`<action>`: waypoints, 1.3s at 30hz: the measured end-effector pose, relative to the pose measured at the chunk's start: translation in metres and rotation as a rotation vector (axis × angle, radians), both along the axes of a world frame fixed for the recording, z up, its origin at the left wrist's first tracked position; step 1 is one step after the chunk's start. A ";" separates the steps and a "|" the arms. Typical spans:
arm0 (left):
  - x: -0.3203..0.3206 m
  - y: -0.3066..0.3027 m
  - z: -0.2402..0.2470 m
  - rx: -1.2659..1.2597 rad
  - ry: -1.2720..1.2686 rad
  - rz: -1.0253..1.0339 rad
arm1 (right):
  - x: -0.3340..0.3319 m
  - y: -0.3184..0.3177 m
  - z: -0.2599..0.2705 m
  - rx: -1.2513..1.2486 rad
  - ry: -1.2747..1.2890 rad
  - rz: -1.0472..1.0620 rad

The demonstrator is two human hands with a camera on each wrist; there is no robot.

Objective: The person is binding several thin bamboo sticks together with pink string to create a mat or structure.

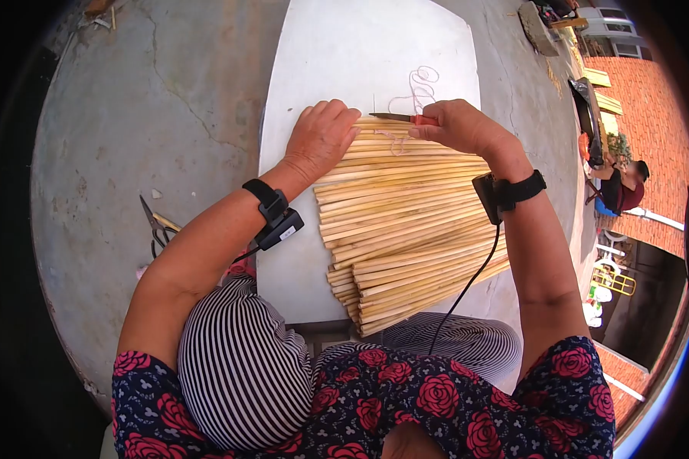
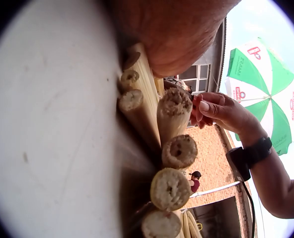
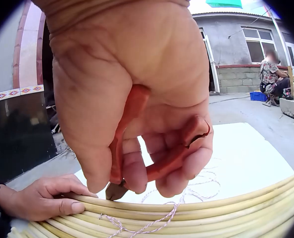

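Scissors with red handles sit in my right hand, its fingers through and around the handle loops. In the head view the dark blade points left along the far edge of a row of pale stalks. My left hand rests on the far stalks near their left ends, fingers extended and thumb on top. Pith shows in the cut stalk ends in the left wrist view. Pink-and-white string crosses the far stalks close below the scissors, and its loose loops trail onto the white board.
The white board under the stalks spans my lap area and beyond. Black-handled scissors lie on the concrete floor at the left. A seated person works beside a blue crate in the background, and a green-and-white umbrella stands behind.
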State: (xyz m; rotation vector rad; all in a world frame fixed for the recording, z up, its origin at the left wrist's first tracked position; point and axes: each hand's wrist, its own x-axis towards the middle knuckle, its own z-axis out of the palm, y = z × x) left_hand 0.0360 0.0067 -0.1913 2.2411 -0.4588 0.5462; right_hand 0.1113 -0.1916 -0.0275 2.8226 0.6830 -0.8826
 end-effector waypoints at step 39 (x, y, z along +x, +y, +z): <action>0.001 -0.002 0.005 -0.043 0.040 -0.103 | 0.029 0.003 -0.050 0.348 -0.285 -0.298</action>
